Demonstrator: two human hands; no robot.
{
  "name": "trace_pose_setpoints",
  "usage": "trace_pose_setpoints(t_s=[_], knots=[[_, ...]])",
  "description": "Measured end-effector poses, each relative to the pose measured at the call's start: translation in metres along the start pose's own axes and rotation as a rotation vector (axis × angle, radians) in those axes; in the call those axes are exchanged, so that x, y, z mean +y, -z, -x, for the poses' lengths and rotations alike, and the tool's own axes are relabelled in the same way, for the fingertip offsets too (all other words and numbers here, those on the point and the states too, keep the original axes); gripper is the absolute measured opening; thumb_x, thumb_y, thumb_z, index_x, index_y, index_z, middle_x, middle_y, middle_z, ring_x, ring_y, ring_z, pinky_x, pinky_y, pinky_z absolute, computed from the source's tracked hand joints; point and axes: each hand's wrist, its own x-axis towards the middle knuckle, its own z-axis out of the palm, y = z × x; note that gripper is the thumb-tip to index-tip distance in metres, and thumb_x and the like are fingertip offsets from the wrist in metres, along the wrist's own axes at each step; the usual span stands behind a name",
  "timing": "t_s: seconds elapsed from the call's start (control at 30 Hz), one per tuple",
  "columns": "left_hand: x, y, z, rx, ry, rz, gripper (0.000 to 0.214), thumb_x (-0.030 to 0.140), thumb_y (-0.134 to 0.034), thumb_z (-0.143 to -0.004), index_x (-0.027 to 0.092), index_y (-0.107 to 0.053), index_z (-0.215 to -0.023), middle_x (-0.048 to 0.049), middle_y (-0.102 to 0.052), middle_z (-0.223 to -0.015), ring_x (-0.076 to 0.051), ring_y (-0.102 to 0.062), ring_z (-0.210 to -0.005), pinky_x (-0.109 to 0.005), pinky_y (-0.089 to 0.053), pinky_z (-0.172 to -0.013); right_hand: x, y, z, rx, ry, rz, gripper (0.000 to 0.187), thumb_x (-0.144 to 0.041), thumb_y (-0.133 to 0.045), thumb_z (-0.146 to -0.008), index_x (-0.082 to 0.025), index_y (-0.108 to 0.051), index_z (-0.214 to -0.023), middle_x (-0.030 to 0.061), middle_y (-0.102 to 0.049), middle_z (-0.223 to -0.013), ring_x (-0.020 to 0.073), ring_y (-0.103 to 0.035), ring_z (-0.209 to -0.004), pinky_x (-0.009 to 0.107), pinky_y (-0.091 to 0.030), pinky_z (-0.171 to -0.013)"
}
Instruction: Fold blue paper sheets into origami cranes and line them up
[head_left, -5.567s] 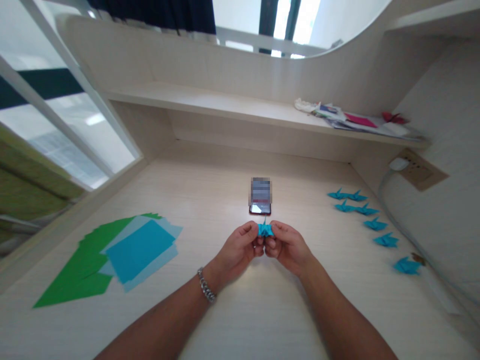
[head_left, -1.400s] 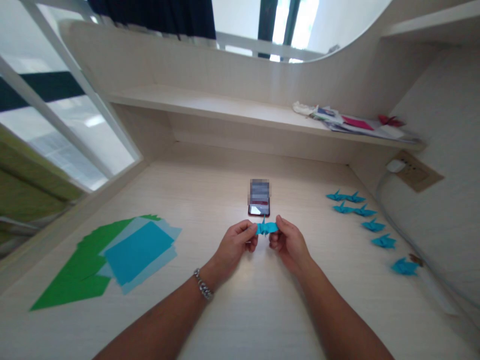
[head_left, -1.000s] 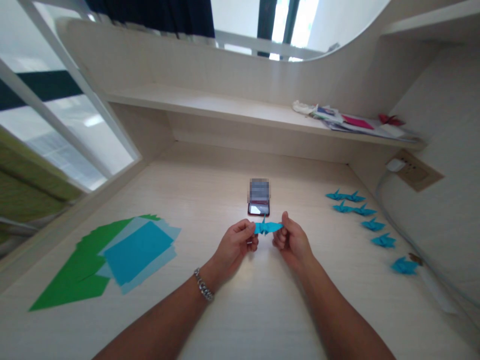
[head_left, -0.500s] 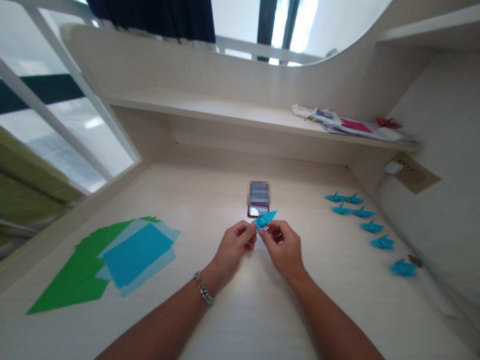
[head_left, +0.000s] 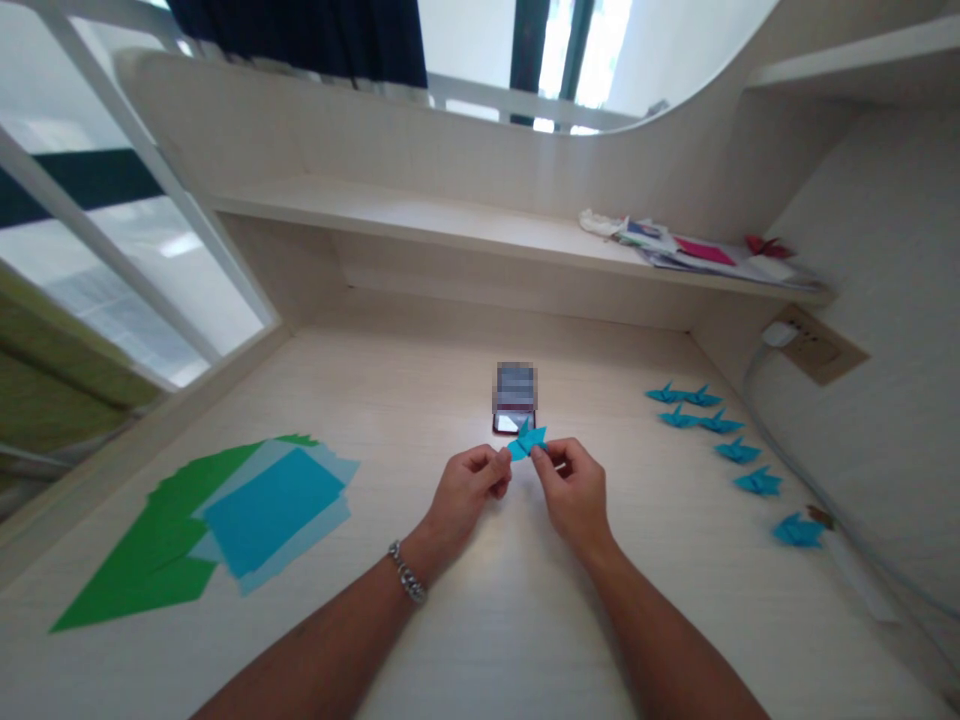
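A small blue origami crane (head_left: 528,440) is held up between my two hands, over the middle of the desk. My left hand (head_left: 471,484) pinches its left tip between thumb and fingers; a chain bracelet circles that wrist. At the crane's right side my right hand (head_left: 573,488) grips the paper between thumb and forefinger. Just beyond the crane lies a phone (head_left: 514,398), its screen partly blurred. Finished blue cranes (head_left: 759,481) stand in a line along the right side, several of them.
Blue paper sheets (head_left: 274,510) lie over green sheets (head_left: 127,560) on the left of the desk (head_left: 390,370). Along the right wall run a cable (head_left: 780,440) and a plugged socket (head_left: 816,345). Papers (head_left: 705,252) rest on the low shelf (head_left: 390,215) at the back.
The crane has turned in my fingers: its long point to the upper right is gone from there, and a point now stands upward. My right hand has shifted slightly right.
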Motion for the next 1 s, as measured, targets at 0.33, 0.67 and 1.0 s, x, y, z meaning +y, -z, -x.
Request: trace_pose_setpoints(t_s=[0.33,0.67,1.0], knots=[[0.009,0.005,-0.001,-0.017,-0.064,-0.409,0.034,0.043,-0.060,-0.080,0.016,-0.062,-0.060,-0.0002,-0.054,-0.053,-0.013,-0.046,-0.052,-0.025,-0.034,-0.052,0.008,0.010,-0.013,0.142,-0.014,0.022,0.020,-0.038,-0.063,-0.077,-0.018,-0.061,-0.072,0.0001,-0.062,-0.065,0.0139,-0.052,-0.058,0.025,-0.041,-0.057],[0.010,0.005,0.002,-0.256,-0.136,-0.810,0.032,0.044,-0.051,-0.085,0.018,-0.066,-0.075,-0.0028,-0.066,-0.073,-0.018,-0.058,-0.068,-0.028,-0.041,-0.064,0.056,0.066,-0.058,0.375,-0.100,0.211,0.033,-0.050,-0.060,-0.075,-0.017,-0.063,-0.079,0.0024,-0.067,-0.065,0.0178,-0.061,-0.060,0.028,-0.047,-0.061],[0.010,0.006,-0.004,-0.304,-0.120,-0.895,0.032,0.047,-0.051,-0.085,0.019,-0.066,-0.077,-0.0020,-0.067,-0.075,-0.020,-0.059,-0.070,-0.029,-0.042,-0.066,0.107,0.166,-0.050,0.591,-0.209,0.445,0.028,-0.043,-0.059,-0.073,-0.016,-0.066,-0.079,0.0068,-0.070,-0.073,0.0226,-0.063,-0.069,0.033,-0.047,-0.068]])
